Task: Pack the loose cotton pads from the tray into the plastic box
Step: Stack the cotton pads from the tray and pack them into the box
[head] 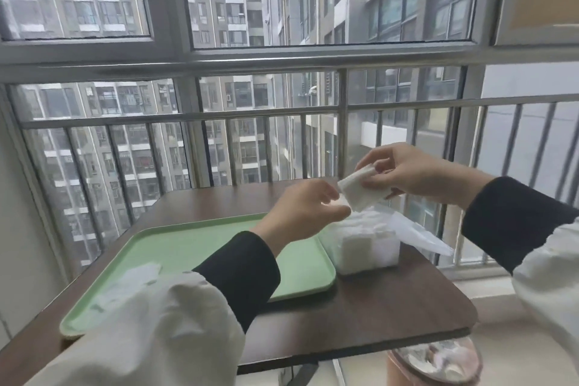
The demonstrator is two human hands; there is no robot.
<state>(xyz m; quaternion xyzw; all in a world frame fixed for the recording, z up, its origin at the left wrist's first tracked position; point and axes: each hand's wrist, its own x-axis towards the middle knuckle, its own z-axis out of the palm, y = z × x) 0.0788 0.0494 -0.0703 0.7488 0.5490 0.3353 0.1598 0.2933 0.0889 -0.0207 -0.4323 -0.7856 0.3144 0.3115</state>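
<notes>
The right hand (416, 175) pinches a small stack of cotton pads (363, 189) between the thumb and the fingers and holds it in the air, just above the plastic box (363, 247). The stack is tilted. Its long axis goes from lower left to upper right, and the lower end points to the left hand (300, 213). The left hand has loosely curled fingers just beside this lower end. I cannot tell if they touch or grip the stack.

The plastic box stands on the dark table (376, 307), touching the right edge of the green tray (219, 247). It is filled with white pads nearly up to its rim. A thin clear plastic film (416, 232) sticks out of the box to the right.

On the tray a few loose pads (131, 279) lie near its left front part, partly hidden by the white sleeve.
</notes>
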